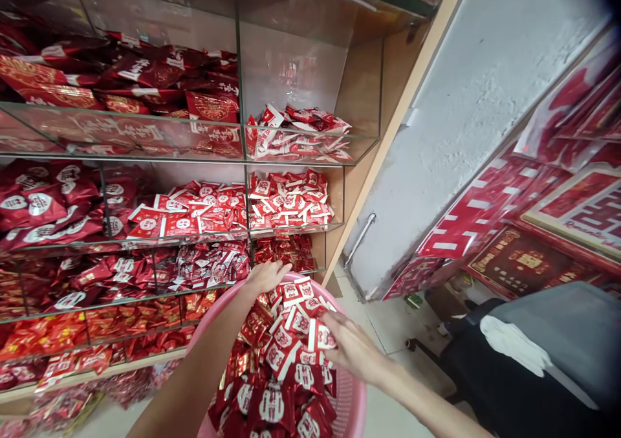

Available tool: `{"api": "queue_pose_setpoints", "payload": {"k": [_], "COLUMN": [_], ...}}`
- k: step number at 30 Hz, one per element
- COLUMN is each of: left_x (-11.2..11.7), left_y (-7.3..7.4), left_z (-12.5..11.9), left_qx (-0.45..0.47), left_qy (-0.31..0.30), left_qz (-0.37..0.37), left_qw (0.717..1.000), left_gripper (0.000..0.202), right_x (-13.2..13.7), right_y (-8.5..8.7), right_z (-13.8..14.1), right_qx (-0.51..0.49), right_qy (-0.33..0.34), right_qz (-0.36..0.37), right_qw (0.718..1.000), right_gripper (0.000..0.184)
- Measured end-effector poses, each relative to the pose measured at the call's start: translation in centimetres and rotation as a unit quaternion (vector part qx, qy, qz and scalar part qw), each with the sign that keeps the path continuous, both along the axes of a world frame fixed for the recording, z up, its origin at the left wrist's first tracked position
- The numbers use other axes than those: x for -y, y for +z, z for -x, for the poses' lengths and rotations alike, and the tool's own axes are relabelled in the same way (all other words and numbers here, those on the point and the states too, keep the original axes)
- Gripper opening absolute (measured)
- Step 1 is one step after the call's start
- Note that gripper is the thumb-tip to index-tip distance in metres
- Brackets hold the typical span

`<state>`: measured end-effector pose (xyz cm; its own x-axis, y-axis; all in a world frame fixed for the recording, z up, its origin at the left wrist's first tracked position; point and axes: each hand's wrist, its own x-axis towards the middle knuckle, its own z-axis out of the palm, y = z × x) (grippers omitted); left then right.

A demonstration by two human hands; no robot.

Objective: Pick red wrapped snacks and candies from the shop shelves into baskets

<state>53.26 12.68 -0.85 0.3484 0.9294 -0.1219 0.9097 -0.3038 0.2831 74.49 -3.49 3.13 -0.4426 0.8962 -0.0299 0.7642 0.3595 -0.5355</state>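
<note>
A small, squarish red-and-white glossy packet lies in a round pink plastic basket, inward of the basket's right rim. It sits at the fingertips of the right hand, leftward of that grip and touching it; its face is too nearly square to give a sure long axis. The right hand is the nearer of the two, its fingers curled beside the packet; whether they pinch it or merely touch it cannot be told. The left hand reaches across the basket's far rim, fingers pointing right, and whether its grip is closed on anything cannot be told.

Around the packet, more red-and-white packets fill the basket's far and middle part. Shiny red-and-gold packets lie toward the left rim, and dark red packets with white ovals toward the near rim.

Beyond the far rim stands a wood-framed glass shelf unit. By its right edge, the upper compartment holds a low heap of red-and-white packets, the one below a fuller heap, and the next dark red packets. Larger dark red bags crowd the upper left compartment.
</note>
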Motion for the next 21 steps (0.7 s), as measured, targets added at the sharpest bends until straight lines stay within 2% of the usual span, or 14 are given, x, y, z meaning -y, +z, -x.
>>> {"api": "queue_pose_setpoints", "payload": {"k": [4,10,13,21], "left_x": [0.0,0.0,-0.1,-0.1], "left_y": [0.0,0.0,-0.1,-0.3], "left_z": [0.0,0.0,0.0,0.0], "left_qx": [-0.002,0.0,0.001,0.003], "left_qy": [0.005,0.009,0.005,0.005], "left_qz": [0.0,0.003,0.002,0.006], "left_qw": [1.0,1.0,1.0,1.0], "left_gripper": [0.072,0.071,0.072,0.073], "right_x": [1.9,3.4,3.6,3.0], "right_y": [-1.0,-2.1,-2.4,-3.3], "right_z": [0.5,0.7,1.0,1.6], "right_qx": [0.112,0.213,0.244,0.324], "right_qy": [0.013,-0.006,-0.027,-0.073], "right_qz": [-0.027,0.001,0.006,-0.01], "right_qw": [0.993,0.977,0.969,0.943], "right_gripper": [0.029,0.034,0.043,0.043]}}
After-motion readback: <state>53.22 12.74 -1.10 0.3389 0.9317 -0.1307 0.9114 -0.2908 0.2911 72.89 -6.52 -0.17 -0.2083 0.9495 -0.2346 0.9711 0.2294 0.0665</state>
